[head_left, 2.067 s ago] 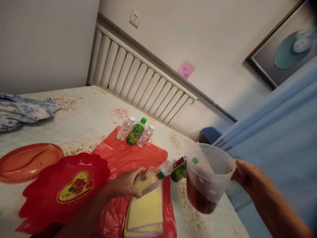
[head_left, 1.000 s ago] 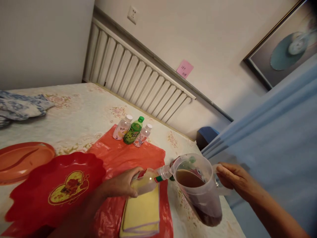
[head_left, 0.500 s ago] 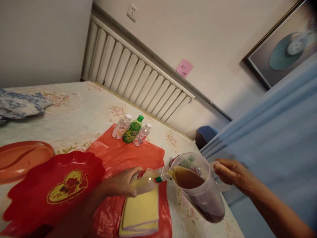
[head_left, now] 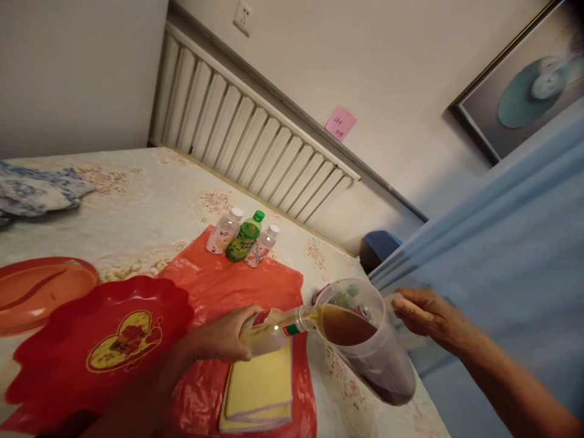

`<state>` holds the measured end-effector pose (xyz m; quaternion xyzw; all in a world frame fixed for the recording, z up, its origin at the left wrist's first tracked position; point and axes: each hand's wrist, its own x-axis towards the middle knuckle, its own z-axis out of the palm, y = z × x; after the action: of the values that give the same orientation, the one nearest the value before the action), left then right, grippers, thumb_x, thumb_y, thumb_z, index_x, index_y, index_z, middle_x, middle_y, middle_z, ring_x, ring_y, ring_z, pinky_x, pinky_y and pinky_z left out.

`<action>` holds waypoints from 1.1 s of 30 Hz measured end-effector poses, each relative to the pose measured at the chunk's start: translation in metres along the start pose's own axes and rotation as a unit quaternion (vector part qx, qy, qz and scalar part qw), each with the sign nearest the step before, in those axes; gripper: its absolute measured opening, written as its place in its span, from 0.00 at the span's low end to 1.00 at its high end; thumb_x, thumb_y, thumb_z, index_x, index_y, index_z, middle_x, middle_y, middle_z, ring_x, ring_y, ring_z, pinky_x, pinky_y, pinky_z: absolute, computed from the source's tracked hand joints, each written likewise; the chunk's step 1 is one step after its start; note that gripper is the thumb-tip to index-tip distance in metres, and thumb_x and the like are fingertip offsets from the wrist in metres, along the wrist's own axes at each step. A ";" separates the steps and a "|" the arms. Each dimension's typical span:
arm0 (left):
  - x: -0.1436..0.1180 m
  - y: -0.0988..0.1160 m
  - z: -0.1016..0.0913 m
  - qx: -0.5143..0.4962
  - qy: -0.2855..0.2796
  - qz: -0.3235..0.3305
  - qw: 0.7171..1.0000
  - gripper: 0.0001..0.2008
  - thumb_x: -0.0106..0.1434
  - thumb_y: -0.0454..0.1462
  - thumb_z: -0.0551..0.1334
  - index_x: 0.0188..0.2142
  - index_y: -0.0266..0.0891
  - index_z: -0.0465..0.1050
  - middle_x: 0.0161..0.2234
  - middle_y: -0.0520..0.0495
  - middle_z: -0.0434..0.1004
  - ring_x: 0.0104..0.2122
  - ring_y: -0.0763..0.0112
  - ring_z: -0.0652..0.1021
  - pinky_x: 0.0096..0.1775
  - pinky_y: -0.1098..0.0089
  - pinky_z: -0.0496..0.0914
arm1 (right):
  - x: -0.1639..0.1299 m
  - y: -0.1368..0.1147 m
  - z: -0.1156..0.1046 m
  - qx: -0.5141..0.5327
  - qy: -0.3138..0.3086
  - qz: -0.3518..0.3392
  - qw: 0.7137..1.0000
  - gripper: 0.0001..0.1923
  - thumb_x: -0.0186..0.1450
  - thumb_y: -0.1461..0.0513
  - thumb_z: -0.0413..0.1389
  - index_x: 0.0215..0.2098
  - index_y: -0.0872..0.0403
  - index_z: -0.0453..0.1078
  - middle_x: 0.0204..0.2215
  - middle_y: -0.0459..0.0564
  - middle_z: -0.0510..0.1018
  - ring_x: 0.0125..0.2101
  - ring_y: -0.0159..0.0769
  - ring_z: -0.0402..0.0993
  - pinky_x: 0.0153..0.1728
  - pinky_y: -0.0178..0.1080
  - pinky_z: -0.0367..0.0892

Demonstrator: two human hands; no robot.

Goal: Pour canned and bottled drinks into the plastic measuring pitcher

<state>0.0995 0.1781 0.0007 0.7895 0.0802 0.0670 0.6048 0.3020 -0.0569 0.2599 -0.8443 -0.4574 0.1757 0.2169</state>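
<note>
A clear plastic bottle [head_left: 269, 332] lies nearly level in the grip of my left hand [head_left: 223, 336], its mouth at the rim of a see-through pitcher [head_left: 381, 365]. My right hand [head_left: 422, 313] is closed round the pitcher's handle and holds it tilted toward the bottle. Brown liquid [head_left: 347, 328] stands in the pitcher, reaching close to its lower lip; whether liquid runs between the two is hard to make out. Beneath the bottle a folded yellow cloth [head_left: 260, 389] rests on a red plastic bag [head_left: 237, 286].
Two white-capped bottles [head_left: 224, 231] and a green bottle [head_left: 245, 238] stand at the bag's far edge. A red scalloped tray [head_left: 59, 340] and an orange dish [head_left: 43, 286] lie at left. Patterned fabric [head_left: 41, 191] is farther back. A blue curtain [head_left: 502, 255] hangs at right.
Almost nothing differs. The pitcher's base sits very slightly higher, and the view has shifted a little; both hands keep their holds.
</note>
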 end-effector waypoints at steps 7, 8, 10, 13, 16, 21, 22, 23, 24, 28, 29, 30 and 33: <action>0.000 -0.002 0.001 -0.011 -0.012 -0.016 1.000 0.34 0.44 0.35 0.62 0.54 0.41 0.61 0.43 0.48 0.73 0.36 0.63 0.76 0.27 0.75 0.65 | 0.002 -0.001 -0.001 -0.023 -0.011 -0.008 1.000 0.28 0.60 0.38 0.51 0.19 0.53 0.61 0.16 0.40 0.56 0.17 0.27 0.50 0.17 0.33 0.48; 0.000 -0.003 0.001 -0.013 -0.012 -0.017 1.000 0.35 0.43 0.35 0.63 0.54 0.41 0.61 0.43 0.47 0.73 0.35 0.63 0.76 0.27 0.75 0.65 | 0.002 -0.002 0.000 -0.030 -0.014 -0.005 0.999 0.28 0.60 0.38 0.50 0.19 0.53 0.60 0.16 0.40 0.56 0.17 0.27 0.50 0.17 0.32 0.48; 0.001 -0.005 0.001 -0.015 -0.013 -0.019 1.000 0.35 0.43 0.35 0.63 0.54 0.41 0.61 0.44 0.47 0.73 0.35 0.63 0.76 0.27 0.75 0.65 | 0.002 -0.003 0.000 -0.044 -0.020 -0.001 0.999 0.29 0.61 0.38 0.49 0.20 0.52 0.59 0.16 0.39 0.54 0.17 0.26 0.49 0.17 0.32 0.47; 0.002 -0.006 0.001 -0.007 -0.007 -0.015 1.000 0.35 0.43 0.35 0.63 0.54 0.42 0.61 0.45 0.46 0.73 0.37 0.62 0.76 0.27 0.74 0.66 | 0.003 -0.004 0.000 -0.058 -0.027 0.000 0.998 0.29 0.61 0.37 0.48 0.20 0.52 0.58 0.16 0.39 0.53 0.17 0.26 0.48 0.17 0.32 0.45; 0.002 -0.006 0.001 -0.003 -0.003 -0.016 1.000 0.36 0.43 0.35 0.63 0.54 0.42 0.61 0.45 0.46 0.73 0.38 0.60 0.76 0.27 0.74 0.66 | 0.003 -0.003 -0.001 -0.068 -0.027 -0.003 0.997 0.29 0.61 0.37 0.48 0.20 0.52 0.58 0.16 0.39 0.54 0.17 0.26 0.49 0.17 0.32 0.46; 0.002 -0.007 0.001 -0.004 0.002 -0.010 1.000 0.36 0.42 0.33 0.64 0.54 0.41 0.62 0.46 0.45 0.73 0.41 0.57 0.76 0.30 0.73 0.67 | 0.002 -0.002 -0.002 -0.067 -0.031 -0.011 0.997 0.29 0.62 0.38 0.48 0.21 0.52 0.58 0.17 0.40 0.56 0.18 0.26 0.50 0.17 0.32 0.46; 0.002 -0.007 0.000 -0.001 0.004 -0.010 1.000 0.36 0.42 0.33 0.64 0.54 0.41 0.62 0.46 0.45 0.73 0.42 0.57 0.76 0.30 0.73 0.68 | 0.001 -0.002 -0.002 -0.067 -0.033 -0.012 0.997 0.28 0.62 0.38 0.48 0.21 0.52 0.58 0.17 0.40 0.56 0.18 0.26 0.50 0.17 0.32 0.46; 0.002 -0.007 0.000 0.000 0.006 -0.011 1.000 0.37 0.42 0.33 0.64 0.54 0.41 0.62 0.47 0.45 0.73 0.42 0.57 0.76 0.30 0.73 0.68 | 0.001 -0.001 -0.002 -0.068 -0.033 -0.013 0.997 0.28 0.62 0.39 0.48 0.21 0.52 0.58 0.17 0.40 0.56 0.18 0.26 0.49 0.17 0.33 0.46; 0.002 -0.007 0.000 0.000 0.008 -0.011 1.000 0.37 0.42 0.33 0.64 0.55 0.41 0.62 0.48 0.45 0.72 0.42 0.57 0.76 0.30 0.73 0.68 | 0.001 -0.001 -0.003 -0.069 -0.033 -0.013 0.997 0.28 0.62 0.39 0.48 0.21 0.52 0.58 0.17 0.40 0.56 0.18 0.26 0.49 0.17 0.33 0.46; 0.001 -0.006 0.001 -0.014 -0.002 -0.017 1.000 0.38 0.42 0.33 0.63 0.56 0.42 0.60 0.47 0.46 0.73 0.40 0.59 0.76 0.29 0.74 0.67 | 0.002 0.002 -0.003 -0.070 -0.029 -0.013 0.997 0.28 0.62 0.39 0.48 0.21 0.53 0.59 0.17 0.40 0.57 0.18 0.26 0.49 0.18 0.33 0.46; 0.001 -0.006 0.001 -0.016 -0.006 -0.020 1.000 0.38 0.42 0.33 0.62 0.56 0.42 0.60 0.46 0.46 0.74 0.38 0.60 0.77 0.27 0.74 0.67 | 0.003 0.003 -0.003 -0.069 -0.028 -0.014 0.997 0.28 0.62 0.39 0.49 0.21 0.53 0.60 0.16 0.40 0.58 0.18 0.26 0.49 0.18 0.33 0.47; 0.001 -0.006 0.001 -0.018 -0.010 -0.023 1.000 0.38 0.42 0.33 0.62 0.56 0.41 0.59 0.44 0.46 0.74 0.36 0.61 0.77 0.26 0.74 0.66 | 0.003 0.003 -0.004 -0.067 -0.028 -0.016 0.997 0.28 0.62 0.39 0.49 0.21 0.53 0.60 0.16 0.41 0.58 0.18 0.26 0.50 0.18 0.33 0.47; 0.002 -0.007 0.001 -0.019 -0.015 -0.034 0.999 0.37 0.42 0.34 0.62 0.56 0.41 0.60 0.41 0.47 0.75 0.33 0.62 0.77 0.22 0.75 0.64 | 0.003 0.005 -0.004 -0.066 -0.029 -0.017 0.997 0.28 0.62 0.40 0.49 0.21 0.53 0.61 0.16 0.41 0.58 0.18 0.26 0.50 0.18 0.33 0.47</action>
<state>0.1012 0.1790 -0.0059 0.7757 0.0961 0.0360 0.6227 0.3094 -0.0573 0.2603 -0.8434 -0.4883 0.1658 0.1507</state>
